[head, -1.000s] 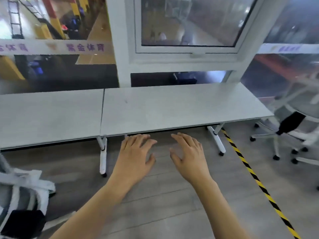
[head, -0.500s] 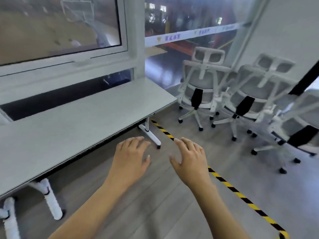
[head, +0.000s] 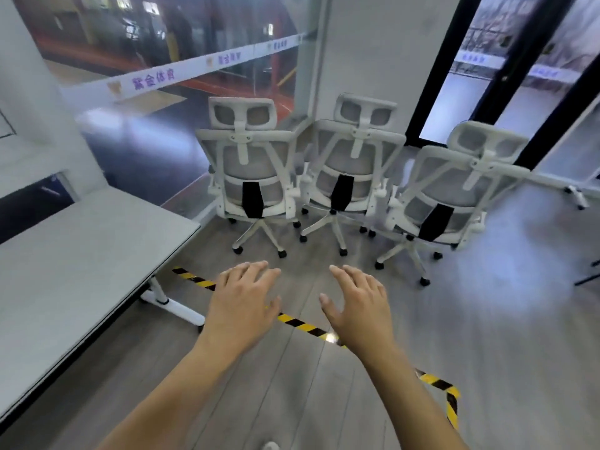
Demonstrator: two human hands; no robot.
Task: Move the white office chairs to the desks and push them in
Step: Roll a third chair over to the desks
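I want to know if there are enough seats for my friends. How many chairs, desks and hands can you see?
Chairs: 3, the left chair, the middle chair and the right chair
Desks: 1, the desk
Hands: 2, the left hand and the right hand, both empty
Total: 6

Three office chairs stand in a row on the floor (head: 487,319) ahead, backs toward the camera: the left chair (head: 250,177) just beside the middle chair (head: 350,170), and the right chair (head: 454,196) close on its other side. A desk (head: 74,254) stands at the left, well apart from the chairs. A tape strip (head: 302,324) runs across the floor from the desk's foot toward the lower right. Above it, side by side and nearer than the chairs, hover the left hand (head: 242,303) and right hand (head: 357,306), touching nothing.
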